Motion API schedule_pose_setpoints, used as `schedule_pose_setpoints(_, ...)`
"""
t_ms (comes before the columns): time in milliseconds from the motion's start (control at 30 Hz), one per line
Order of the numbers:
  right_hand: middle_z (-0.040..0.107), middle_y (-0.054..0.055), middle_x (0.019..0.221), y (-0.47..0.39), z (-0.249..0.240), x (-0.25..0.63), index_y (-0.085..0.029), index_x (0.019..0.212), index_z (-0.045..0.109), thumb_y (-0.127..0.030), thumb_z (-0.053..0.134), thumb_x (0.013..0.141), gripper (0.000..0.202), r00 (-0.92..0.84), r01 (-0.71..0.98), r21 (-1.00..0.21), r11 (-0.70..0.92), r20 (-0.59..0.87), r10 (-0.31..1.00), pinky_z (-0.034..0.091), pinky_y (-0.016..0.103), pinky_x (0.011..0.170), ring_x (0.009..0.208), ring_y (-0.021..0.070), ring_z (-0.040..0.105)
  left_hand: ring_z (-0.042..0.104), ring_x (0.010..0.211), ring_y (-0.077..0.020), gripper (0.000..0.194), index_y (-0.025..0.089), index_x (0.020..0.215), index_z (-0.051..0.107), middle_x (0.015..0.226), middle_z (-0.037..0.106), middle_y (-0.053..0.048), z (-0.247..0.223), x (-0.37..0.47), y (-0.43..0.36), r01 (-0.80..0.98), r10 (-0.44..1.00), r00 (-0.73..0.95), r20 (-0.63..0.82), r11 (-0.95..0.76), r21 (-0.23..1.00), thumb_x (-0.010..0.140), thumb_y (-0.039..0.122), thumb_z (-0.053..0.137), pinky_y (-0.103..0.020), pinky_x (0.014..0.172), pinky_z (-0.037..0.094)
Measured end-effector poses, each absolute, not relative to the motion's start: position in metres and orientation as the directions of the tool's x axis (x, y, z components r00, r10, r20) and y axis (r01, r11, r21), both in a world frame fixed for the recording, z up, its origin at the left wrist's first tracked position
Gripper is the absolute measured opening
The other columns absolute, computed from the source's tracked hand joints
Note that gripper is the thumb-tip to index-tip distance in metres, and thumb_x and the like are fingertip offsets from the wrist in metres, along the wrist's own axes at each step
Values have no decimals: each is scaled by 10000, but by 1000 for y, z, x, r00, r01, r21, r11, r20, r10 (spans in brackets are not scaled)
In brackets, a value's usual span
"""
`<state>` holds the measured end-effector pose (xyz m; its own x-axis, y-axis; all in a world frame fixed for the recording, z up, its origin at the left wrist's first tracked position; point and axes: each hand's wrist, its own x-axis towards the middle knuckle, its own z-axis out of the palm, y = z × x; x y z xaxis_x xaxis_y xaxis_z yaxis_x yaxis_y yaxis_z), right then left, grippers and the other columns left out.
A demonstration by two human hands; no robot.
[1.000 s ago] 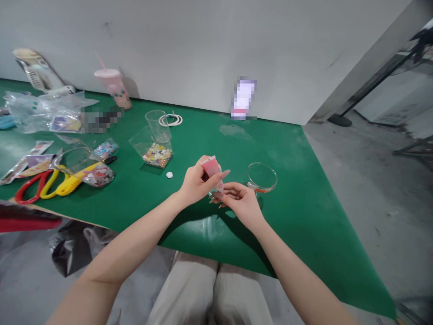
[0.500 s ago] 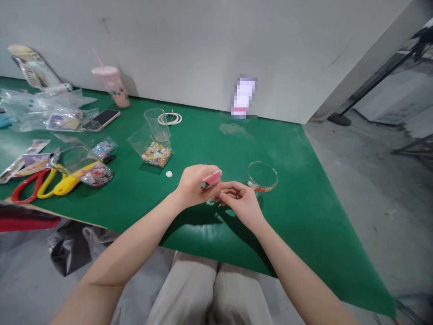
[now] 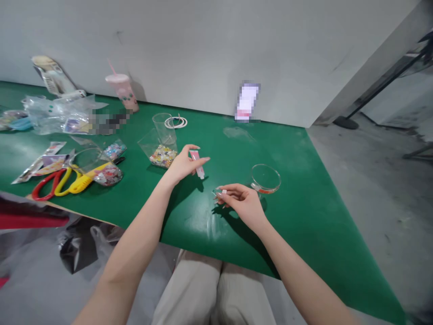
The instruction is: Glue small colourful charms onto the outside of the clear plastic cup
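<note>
My left hand (image 3: 182, 167) holds a small pink-and-white squeeze tube (image 3: 197, 163), its narrow end pointing down at the table. The thumb of that hand stretches out to the right across the tube. Close by on the right, my right hand (image 3: 245, 201) pinches a small clear piece (image 3: 216, 192) with a pale bit on it, too small to name. Just beyond the right hand stands a clear round cup (image 3: 265, 178) with a red-orange mark. Behind my left hand is a clear square cup (image 3: 149, 146) with colourful small pieces inside, beside a taller clear cup (image 3: 165, 128).
Red-handled scissors (image 3: 47, 185), a yellow-handled tool (image 3: 81, 183) and a clear cup of pieces (image 3: 108, 176) lie at left. Further back are plastic bags (image 3: 50, 113), a pink drink cup (image 3: 122, 88) and a coiled white cable (image 3: 176, 122). A blurred phone (image 3: 248, 101) leans on the wall.
My hands have parted: the left moved up and away with the tube, now tilted nose-down. The right stays near its place with the small piece. A white disc near the left hand is now out of sight.
</note>
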<state>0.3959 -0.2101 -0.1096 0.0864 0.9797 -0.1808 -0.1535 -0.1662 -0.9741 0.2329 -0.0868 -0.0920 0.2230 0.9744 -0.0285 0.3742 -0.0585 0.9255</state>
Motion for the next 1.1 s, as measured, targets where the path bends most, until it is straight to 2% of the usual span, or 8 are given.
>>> schedule_pose_setpoints(333, 689, 9, 698, -212, -118, 397, -197, 823, 714, -306, 728, 688, 175, 43, -37, -999, -29, -31, 999, 539, 285, 639, 634, 145, 662, 630, 578, -238, 716, 148, 1272, 456, 470, 570, 25, -103, 231, -87, 811, 945, 323, -53, -248, 529, 694, 521, 656, -272, 564, 401)
schedule_pose_setpoints(433, 678, 31, 863, -215, -117, 398, -226, 813, 723, -291, 736, 695, 135, 84, 28, -993, 116, 118, 989, 532, 267, 638, 761, 154, 658, 629, 672, -254, 657, 148, 1248, 484, 582, 615, -30, -99, 229, -89, 874, 965, 262, -19, -229, 428, 752, 570, 571, -286, 604, 390)
schedule_pose_setpoints(500, 649, 36, 962, -217, -114, 397, -253, 807, 729, -275, 743, 694, 116, 119, 54, -970, 237, 242, 963, 537, 265, 649, 873, 170, 642, 606, 662, -224, 551, 169, 1165, 532, 614, 608, -29, -90, 226, -99, 858, 976, 203, 75, -214, 468, 790, 573, 523, -275, 610, 378)
schedule_pose_setpoints(600, 616, 32, 1057, -222, -107, 395, -296, 834, 733, -246, 740, 707, 137, 157, 80, -927, 366, 374, 914, 539, 325, 779, 1006, 191, 605, 502, 526, -131, 443, 196, 854, 569, 560, 524, 14, -79, 227, -133, 598, 969, 148, 199, -248, 762, 859, 594, 375, -232, 550, 351)
schedule_pose_setpoints(667, 596, 28, 1126, -223, -102, 391, -318, 857, 734, -230, 740, 713, 169, 161, 93, -906, 412, 422, 892, 495, 384, 904, 1087, 203, 570, 372, 419, -92, 561, 199, 659, 485, 481, 393, 43, -79, 234, -162, 263, 982, 135, 134, -166, 950, 859, 659, 235, -214, 455, 296)
schedule_pose_setpoints(733, 581, 22, 1179, -220, -100, 388, -332, 871, 734, -228, 736, 718, 185, 153, 87, -900, 428, 436, 887, 449, 421, 974, 1144, 214, 541, 305, 385, -84, 587, 204, 632, 468, 461, 316, 60, -85, 249, -185, 4, 980, 199, 28, -30, 1000, 810, 722, 256, -208, 392, 245)
schedule_pose_setpoints(933, 597, 30, 1192, -202, -109, 393, -310, 857, 742, -253, 733, 709, 158, 222, 139, -905, 401, 424, 878, 411, 447, 1014, 1167, 224, 531, 435, 430, -79, 402, 199, 759, 552, 560, 491, 47, -104, 300, -195, -505, 964, 193, -186, 259, 823, 883, 541, 380, -197, 416, 327)
schedule_pose_setpoints(1100, 602, 50, 1187, -200, -118, 396, -283, 863, 746, -214, 703, 724, 161, 244, 294, -884, 363, 437, 866, 461, 412, 958, 1044, 204, 596, 617, 771, -107, 315, 155, 819, 606, 805, 646, -32, -98, 305, -198, -707, 907, 203, -369, 396, 586, 943, 318, 367, -214, 781, 453)
